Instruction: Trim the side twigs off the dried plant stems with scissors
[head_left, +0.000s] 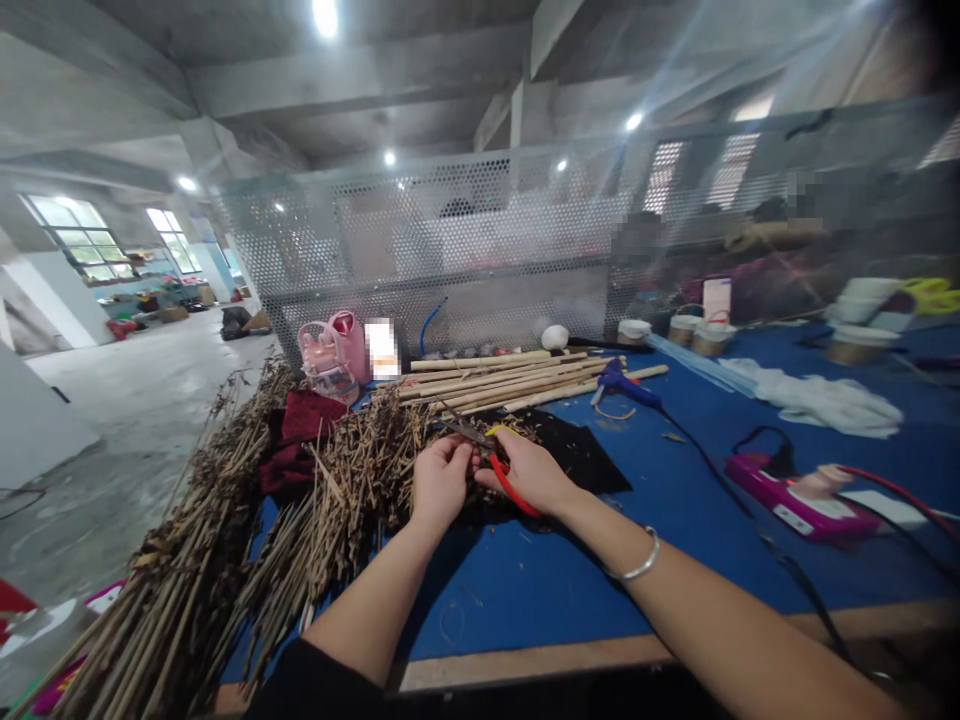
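My right hand (526,470) is closed on scissors (517,490) with red and yellow handles, their blades pointing up and to the left. Close beside it, my left hand (441,480) has its thumb and fingers pinched together just under the blades. Whatever the left fingers hold is too small to make out. Around and behind both hands lies a heap of dry brown twigs (382,440), partly over a black cloth (592,455). A larger bundle of dried stalks (180,540) runs along the table's left side.
Pale wooden sticks (517,380) lie behind my hands, with a blue glue gun (626,385) at their right end. A magenta power strip (799,495) with cables sits on the blue table (525,600). White gloves (817,395), tubs (712,335) and a perforated metal screen (420,240) stand farther back.
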